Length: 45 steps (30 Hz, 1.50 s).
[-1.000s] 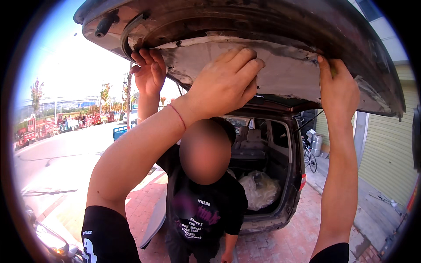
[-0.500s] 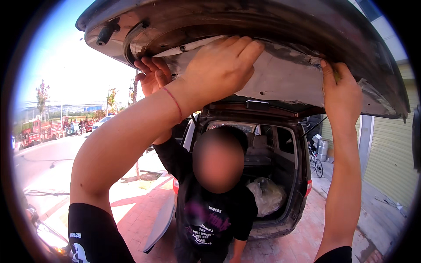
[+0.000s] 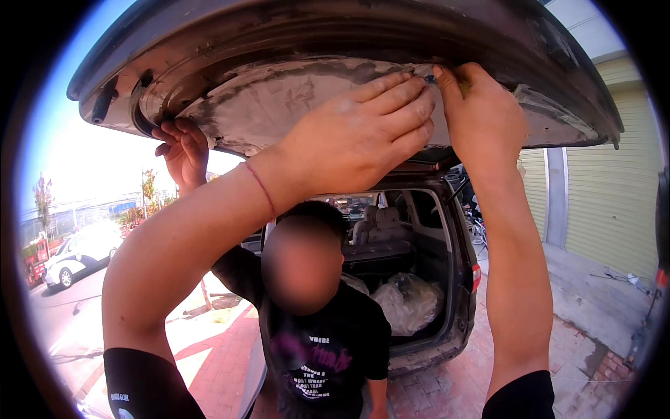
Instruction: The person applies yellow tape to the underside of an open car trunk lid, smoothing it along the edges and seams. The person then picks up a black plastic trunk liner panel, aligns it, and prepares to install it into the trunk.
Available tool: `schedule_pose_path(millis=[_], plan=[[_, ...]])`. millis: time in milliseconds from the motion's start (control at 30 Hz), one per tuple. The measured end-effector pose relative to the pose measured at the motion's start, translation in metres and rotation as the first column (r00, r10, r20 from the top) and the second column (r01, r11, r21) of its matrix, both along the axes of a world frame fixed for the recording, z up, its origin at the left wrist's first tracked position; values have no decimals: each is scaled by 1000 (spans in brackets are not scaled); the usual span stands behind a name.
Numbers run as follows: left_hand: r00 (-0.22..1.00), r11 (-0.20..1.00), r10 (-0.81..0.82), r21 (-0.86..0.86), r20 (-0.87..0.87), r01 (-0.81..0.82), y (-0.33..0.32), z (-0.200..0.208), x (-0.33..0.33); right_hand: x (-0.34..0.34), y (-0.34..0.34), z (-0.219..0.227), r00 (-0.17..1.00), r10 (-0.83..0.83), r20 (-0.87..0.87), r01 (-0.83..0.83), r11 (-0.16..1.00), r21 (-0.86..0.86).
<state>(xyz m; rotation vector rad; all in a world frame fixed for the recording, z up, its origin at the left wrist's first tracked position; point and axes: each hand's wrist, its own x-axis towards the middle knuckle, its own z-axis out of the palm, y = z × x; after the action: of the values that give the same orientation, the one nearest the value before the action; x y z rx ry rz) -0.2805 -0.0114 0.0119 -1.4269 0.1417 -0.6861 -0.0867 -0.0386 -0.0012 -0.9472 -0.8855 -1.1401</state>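
Observation:
Overhead is the raised dark tailgate point(image 3: 293, 35) of a vehicle, with a pale, smudged inner panel point(image 3: 279, 98) along its underside. My left hand point(image 3: 370, 133) reaches across, fingers bent and close together, the tips at the panel's upper edge; its thumb is hidden. Beside those fingertips sits a small dark clip-like piece point(image 3: 430, 78). My right hand point(image 3: 485, 105) is closed, with its thumb tip next to that piece. Something yellow-green point(image 3: 465, 86) shows between its thumb and fingers, too small to name. A co-worker's hand point(image 3: 185, 150) touches the panel's left end.
A person in a black printed shirt point(image 3: 321, 349) stands facing me under the tailgate. Behind is the open cargo area, holding a clear plastic bag point(image 3: 408, 304). A white car point(image 3: 80, 255) is on the road at left. Roller shutters point(image 3: 614, 188) line the right side.
My left hand has moved along the panel toward my right hand and now meets it. The pale strip seen at the panel's upper left edge no longer shows. My view has shifted.

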Motion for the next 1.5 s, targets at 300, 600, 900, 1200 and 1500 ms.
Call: schedule_pose_path(millis=[300,600,900,1200,1500], plan=[[952,825,296,483,75,-294,23,54,0,63,-27,-23,942,60,331,-42,997,-61],[946,870,267,376,185,-319,17,30,20,143,-26,-8,950,-299,-86,303,952,32],[955,877,293,384,51,-290,8,42,119,144,-15,1,984,-144,-110,151,987,59],[896,724,416,540,152,-428,9,50,135,184,-17,-7,990,4,140,-5,1000,8],[971,966,169,-224,167,-130,-29,14,190,189,-29,5,994,96,46,-92,992,-90]])
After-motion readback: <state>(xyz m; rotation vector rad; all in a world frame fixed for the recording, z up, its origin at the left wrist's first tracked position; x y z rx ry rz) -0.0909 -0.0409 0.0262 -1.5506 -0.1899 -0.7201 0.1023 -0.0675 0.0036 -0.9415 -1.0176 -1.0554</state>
